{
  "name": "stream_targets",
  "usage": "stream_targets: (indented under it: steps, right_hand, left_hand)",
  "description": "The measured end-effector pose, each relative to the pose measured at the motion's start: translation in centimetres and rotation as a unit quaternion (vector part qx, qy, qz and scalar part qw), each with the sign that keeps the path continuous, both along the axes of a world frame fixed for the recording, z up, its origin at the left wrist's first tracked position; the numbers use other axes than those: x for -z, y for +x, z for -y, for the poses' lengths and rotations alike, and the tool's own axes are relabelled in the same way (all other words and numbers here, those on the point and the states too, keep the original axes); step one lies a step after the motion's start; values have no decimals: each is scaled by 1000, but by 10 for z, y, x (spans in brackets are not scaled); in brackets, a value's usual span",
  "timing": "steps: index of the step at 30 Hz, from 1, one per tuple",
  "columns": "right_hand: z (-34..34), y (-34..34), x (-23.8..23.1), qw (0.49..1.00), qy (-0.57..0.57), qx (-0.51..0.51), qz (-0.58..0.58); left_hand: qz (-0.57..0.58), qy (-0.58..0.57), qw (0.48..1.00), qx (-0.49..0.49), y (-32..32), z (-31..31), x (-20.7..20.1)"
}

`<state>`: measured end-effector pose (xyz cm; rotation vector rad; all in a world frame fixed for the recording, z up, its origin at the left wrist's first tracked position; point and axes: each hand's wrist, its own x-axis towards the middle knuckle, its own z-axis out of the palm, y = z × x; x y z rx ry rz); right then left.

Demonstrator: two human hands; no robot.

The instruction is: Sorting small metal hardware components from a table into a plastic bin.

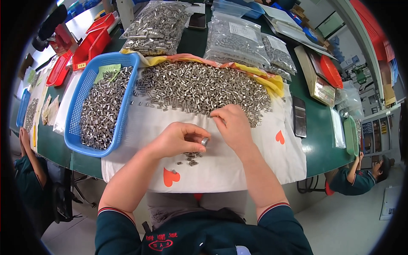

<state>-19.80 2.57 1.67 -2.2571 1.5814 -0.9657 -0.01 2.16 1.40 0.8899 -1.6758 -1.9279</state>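
My left hand (180, 138) is curled, with thumb and fingers closed around a short, round, shiny metal piece (205, 141). Below it a few small metal cylinders (191, 160) lie apart on the white cloth (144, 170), which has orange hearts. At the near edge of a wide heap of small metal cylinders (199, 87), my right hand (233, 126) has thumb and forefinger pinched together. Whatever is in that pinch is too small to make out. A blue perforated basket (71, 123) full of like cylinders stands left of my left hand.
Yellow-and-orange fabric (272, 85) borders the heap's far side. Behind it lie clear bags of metal parts (155, 27) (233, 38). A dark phone (299, 117) rests to the right. Red bins (91, 46) stand far left. Other people sit at both sides of the green table (318, 155).
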Motion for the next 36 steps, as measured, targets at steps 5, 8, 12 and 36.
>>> stream_targets:
  steps: [5,8,12,36]
  right_hand:
    - [-1,9,7,992,-43,52,-103]
    - [0,11,7,995,-20,23,-95]
    - [1,7,11,994,7,25,-108]
    - [-19,23,-9,994,5,-67,83]
  left_hand:
    - [-1,21,1000,-18,1,-1,-3]
    - [-36,38,998,-39,0,1,4]
    - [-81,45,992,-89,-5,10,17]
    - [-45,35,988,-145,0,5,14]
